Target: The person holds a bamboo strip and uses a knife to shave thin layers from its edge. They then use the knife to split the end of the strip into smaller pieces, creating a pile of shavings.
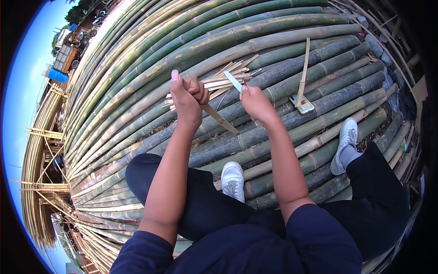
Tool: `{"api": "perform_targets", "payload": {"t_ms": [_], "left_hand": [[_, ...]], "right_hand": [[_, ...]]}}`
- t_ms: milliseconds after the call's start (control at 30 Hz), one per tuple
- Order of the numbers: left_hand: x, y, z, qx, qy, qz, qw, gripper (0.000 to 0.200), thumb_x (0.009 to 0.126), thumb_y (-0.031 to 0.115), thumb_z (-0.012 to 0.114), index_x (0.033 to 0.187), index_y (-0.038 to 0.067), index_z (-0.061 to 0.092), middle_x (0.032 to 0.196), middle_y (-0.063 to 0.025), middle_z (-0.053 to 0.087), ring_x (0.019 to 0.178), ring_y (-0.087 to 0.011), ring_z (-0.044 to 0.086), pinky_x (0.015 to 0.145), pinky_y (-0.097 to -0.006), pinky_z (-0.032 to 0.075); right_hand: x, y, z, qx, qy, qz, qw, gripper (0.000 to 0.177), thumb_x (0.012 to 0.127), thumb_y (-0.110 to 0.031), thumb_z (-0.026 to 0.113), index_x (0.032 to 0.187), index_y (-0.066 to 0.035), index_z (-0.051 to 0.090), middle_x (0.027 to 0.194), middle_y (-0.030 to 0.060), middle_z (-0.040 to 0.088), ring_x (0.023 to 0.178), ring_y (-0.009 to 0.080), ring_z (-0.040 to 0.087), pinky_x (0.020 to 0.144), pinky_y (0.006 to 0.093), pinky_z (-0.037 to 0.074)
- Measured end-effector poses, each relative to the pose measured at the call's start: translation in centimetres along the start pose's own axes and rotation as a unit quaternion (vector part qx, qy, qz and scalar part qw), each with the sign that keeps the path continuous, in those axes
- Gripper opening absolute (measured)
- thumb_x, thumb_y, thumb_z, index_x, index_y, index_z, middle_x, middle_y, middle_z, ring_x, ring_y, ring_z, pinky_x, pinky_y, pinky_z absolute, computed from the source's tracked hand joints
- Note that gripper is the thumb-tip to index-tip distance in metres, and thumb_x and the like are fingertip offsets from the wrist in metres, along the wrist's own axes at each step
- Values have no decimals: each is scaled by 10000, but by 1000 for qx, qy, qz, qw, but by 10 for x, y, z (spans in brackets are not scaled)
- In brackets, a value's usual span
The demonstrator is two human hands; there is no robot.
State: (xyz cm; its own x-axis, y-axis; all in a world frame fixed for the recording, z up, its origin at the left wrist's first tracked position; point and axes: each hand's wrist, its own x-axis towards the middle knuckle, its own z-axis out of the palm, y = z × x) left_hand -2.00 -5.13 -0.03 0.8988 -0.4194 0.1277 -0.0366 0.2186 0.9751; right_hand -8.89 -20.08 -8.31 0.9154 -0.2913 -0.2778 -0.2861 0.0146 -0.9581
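My left hand is closed round a flat bamboo strip, its thumb pointing up. The strip slants down to the right from my fist. My right hand grips a small knife by its green handle, the pale blade pointing up and to the left. Blade and strip are apart. Just behind both hands lies a loose pile of thin split bamboo sticks on the poles. Farther right, another bamboo strip has its lower end at a small yellow-edged rectangular object, whose kind I cannot make out.
Long green and grey bamboo poles lie side by side under and around me. My white shoes rest on them. At the left stands a bamboo rack stacked with poles. A truck is parked far back.
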Motion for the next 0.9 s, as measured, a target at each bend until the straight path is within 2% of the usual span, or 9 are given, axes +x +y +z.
{"api": "perform_targets", "payload": {"t_ms": [133,233,333,433,467,533,633,800,900], "left_hand": [[1,3,-4,-25,11,-9,1000,618,913,657,287,544,165,217,484,42,186,445,-110,138,445,-288,147],[0,1,-9,-43,53,2,998,609,912,644,311,551,159,236,483,42,186,439,-111,130,441,-295,142],[0,0,-12,-57,106,15,993,588,913,615,332,563,150,252,486,39,180,444,-113,116,440,-298,136],[0,5,-17,-50,207,21,977,571,913,596,334,572,145,251,486,33,180,439,-116,121,436,-294,135],[2,6,-18,-52,208,23,976,571,913,596,334,572,145,251,486,33,180,439,-116,121,436,-294,135],[2,5,-21,-51,197,18,979,574,914,597,335,571,145,252,485,32,184,434,-118,122,432,-294,134],[5,2,-12,-45,172,22,984,581,916,604,334,569,145,252,482,30,195,427,-115,130,424,-294,131],[11,4,-4,-26,231,32,972,516,935,502,311,577,135,256,482,26,225,392,-108,192,386,-290,175],[11,5,-10,-37,209,19,977,493,937,474,317,587,133,256,496,17,257,392,-110,215,384,-289,179]], "right_hand": [[-10,-5,4,-10,-10,21,1000,364,1016,-323,352,802,-60,485,522,-34,359,360,91,313,333,299,278],[-21,-10,16,-83,-70,-9,994,394,1001,-254,371,825,46,556,607,154,561,453,283,536,487,425,461],[-21,19,56,-136,-126,-20,983,392,996,-245,376,852,53,587,696,228,618,568,354,614,580,456,497],[-20,35,79,-86,-94,27,991,386,986,-229,379,875,50,621,794,273,636,717,401,644,682,478,510],[-16,39,80,-89,-95,25,991,386,986,-229,379,875,50,621,794,273,636,717,401,644,682,478,510],[-16,31,78,-224,-77,-93,967,375,977,-218,382,902,45,638,868,283,637,822,435,623,776,492,494],[-29,-7,63,-201,-75,-75,974,369,970,-208,384,904,42,648,920,288,634,914,449,601,842,501,470],[-20,5,81,-213,-61,-42,974,373,970,-207,389,883,45,651,923,290,634,923,446,602,845,497,473],[-23,-6,86,-223,-49,-28,973,369,969,-203,399,878,51,651,914,297,632,915,447,605,841,504,473]]}}
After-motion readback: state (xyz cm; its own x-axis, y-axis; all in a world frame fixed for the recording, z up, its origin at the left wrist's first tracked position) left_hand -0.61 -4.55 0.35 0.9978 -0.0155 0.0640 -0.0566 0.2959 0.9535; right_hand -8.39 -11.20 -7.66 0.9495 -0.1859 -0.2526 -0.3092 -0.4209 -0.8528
